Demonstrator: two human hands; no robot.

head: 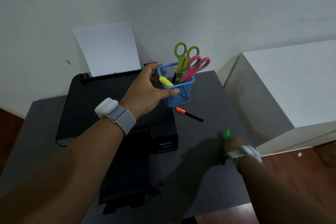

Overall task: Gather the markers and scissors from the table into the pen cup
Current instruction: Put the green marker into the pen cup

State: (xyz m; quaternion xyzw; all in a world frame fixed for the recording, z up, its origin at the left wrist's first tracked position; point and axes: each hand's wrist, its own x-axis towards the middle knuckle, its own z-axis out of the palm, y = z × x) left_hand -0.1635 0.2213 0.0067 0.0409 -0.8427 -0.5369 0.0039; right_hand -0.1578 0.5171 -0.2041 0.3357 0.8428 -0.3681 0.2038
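Observation:
My left hand grips the blue mesh pen cup and holds it tilted above the grey table. Inside the cup stand green-handled scissors, pink-handled scissors and a yellow marker. An orange-capped black marker lies on the table just below the cup. Lower right, my right hand is closed around a green marker, whose green cap sticks up above the fingers and whose black end shows below the wrist.
A black printer with a sheet of white paper in its feeder fills the table's left half. A white cabinet stands right of the table. Wooden floor shows beyond the table's right edge.

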